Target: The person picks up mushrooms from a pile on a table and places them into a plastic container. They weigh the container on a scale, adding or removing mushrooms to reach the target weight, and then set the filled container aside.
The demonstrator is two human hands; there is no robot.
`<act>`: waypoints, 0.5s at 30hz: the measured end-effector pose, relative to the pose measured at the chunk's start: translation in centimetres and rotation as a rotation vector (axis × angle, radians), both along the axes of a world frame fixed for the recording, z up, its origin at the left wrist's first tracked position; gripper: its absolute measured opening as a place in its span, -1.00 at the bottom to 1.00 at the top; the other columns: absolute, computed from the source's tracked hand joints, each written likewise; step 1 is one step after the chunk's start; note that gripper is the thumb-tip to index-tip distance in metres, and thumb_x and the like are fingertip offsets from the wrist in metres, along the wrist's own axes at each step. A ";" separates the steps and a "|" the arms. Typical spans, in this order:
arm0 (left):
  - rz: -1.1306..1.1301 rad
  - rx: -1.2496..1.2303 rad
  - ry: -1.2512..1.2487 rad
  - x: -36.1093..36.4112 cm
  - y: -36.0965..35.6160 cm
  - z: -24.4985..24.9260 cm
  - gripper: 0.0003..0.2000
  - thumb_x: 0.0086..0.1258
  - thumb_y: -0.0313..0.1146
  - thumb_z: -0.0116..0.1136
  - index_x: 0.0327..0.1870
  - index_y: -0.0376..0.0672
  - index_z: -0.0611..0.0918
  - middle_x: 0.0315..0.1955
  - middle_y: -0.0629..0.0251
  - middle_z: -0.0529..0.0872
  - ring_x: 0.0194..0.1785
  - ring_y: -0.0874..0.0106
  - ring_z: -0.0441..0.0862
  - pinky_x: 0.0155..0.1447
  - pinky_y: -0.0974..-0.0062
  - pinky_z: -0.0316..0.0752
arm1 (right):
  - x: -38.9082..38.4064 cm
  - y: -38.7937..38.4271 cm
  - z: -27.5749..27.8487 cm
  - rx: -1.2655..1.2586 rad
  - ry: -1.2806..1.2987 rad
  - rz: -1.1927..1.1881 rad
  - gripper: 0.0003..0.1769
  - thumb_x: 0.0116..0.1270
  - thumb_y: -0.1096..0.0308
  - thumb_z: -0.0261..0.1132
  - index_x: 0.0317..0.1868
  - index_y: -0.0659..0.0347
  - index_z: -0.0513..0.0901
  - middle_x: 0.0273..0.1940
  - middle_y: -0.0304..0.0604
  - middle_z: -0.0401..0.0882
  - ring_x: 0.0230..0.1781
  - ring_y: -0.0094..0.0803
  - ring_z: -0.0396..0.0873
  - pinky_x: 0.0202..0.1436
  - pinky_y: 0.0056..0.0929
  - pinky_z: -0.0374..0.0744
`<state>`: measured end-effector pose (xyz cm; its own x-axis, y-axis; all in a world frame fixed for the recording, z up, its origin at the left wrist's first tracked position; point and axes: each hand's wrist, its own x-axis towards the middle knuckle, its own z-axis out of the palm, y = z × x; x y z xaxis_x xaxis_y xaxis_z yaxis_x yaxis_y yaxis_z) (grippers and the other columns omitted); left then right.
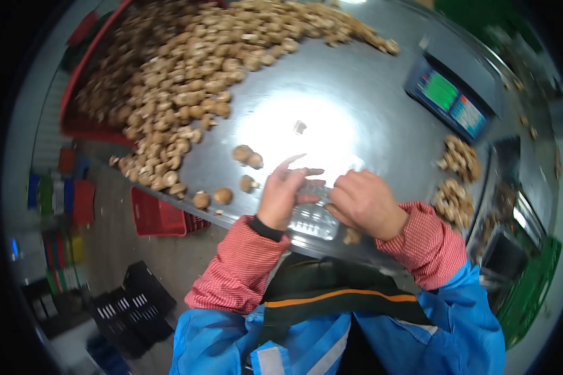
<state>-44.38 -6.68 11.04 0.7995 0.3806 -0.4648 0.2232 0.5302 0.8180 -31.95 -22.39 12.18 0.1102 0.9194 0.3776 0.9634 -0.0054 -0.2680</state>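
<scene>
Both my hands meet over a clear plastic tray (309, 219) lying at the near edge of the steel table (356, 106). My left hand (284, 187) rests on the tray's left side with its fingers spread. My right hand (364, 201) curls over the tray's right end and grips it. A few loose mushrooms (247, 156) lie just left of my left hand. A large heap of brown mushrooms (187, 69) covers the far left of the table.
A digital scale (453, 100) stands at the right, with packed mushroom trays (458, 181) below it. Red crates (159, 215) and black crates (128, 309) sit on the floor at the left. A green crate (535, 284) is at the far right.
</scene>
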 end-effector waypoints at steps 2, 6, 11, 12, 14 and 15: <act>0.009 -0.047 0.009 -1.2 1.4 -0.3 -0.69 0.44 -0.35 0.01 0.15 -0.20 0.45 -0.09 0.09 0.66 -0.02 0.33 0.64 -0.21 0.50 0.64 | 0.4 3.0 3.0 0.157 -0.035 -0.143 -0.45 -0.10 0.17 0.49 -0.10 0.27 0.58 -0.35 -0.17 0.50 -0.42 -0.24 0.50 -0.37 -0.33 0.50; -0.053 -0.055 -0.078 -3.6 4.4 -0.9 -0.66 0.47 -0.26 0.02 0.18 -0.19 0.46 -0.05 0.12 0.63 0.04 0.31 0.62 -0.04 0.42 0.62 | 2.4 8.4 -0.3 -0.120 0.492 -0.151 -0.46 0.05 0.19 0.47 -0.01 0.28 0.54 -0.37 -0.06 0.56 -0.43 -0.30 0.57 -0.33 -0.37 0.53; 0.558 0.873 0.550 -11.3 16.6 -5.2 -0.27 0.12 -0.18 0.41 0.28 -0.28 0.35 0.11 -0.05 0.51 0.18 0.12 0.46 0.22 0.27 0.40 | 6.0 15.8 -5.2 -0.280 1.247 -0.243 -0.77 0.29 0.44 0.17 -0.06 0.32 0.53 -0.45 -0.20 0.53 -0.48 -0.52 0.55 -0.40 -0.48 0.53; 0.540 1.183 0.511 -14.6 20.7 -5.9 -0.14 0.05 -0.11 0.44 0.37 -0.19 0.24 0.13 -0.16 0.45 0.19 0.00 0.43 0.23 0.19 0.39 | 7.9 17.6 -5.8 -0.200 1.215 -0.334 -0.79 0.30 0.46 0.12 -0.08 0.32 0.53 -0.47 -0.23 0.51 -0.47 -0.52 0.55 -0.39 -0.49 0.53; 0.555 1.122 1.008 -18.3 24.6 -6.9 0.02 -0.06 -0.04 0.50 0.43 -0.10 0.12 0.10 -0.25 0.40 0.16 -0.09 0.42 0.20 0.12 0.39 | 12.1 21.7 -10.1 -0.077 0.881 -0.403 -0.76 0.33 0.39 0.11 -0.06 0.32 0.53 -0.39 -0.03 0.60 -0.37 -0.23 0.63 -0.27 -0.31 0.57; 0.440 1.169 1.093 -18.6 26.1 -6.8 0.07 -0.11 -0.01 0.52 0.44 -0.09 0.10 0.09 -0.26 0.39 0.15 -0.10 0.41 0.19 0.12 0.39 | 13.2 23.9 -10.4 -0.063 0.717 -0.436 -0.74 0.33 0.36 0.10 -0.04 0.32 0.52 -0.35 0.03 0.62 -0.33 -0.13 0.63 -0.23 -0.25 0.58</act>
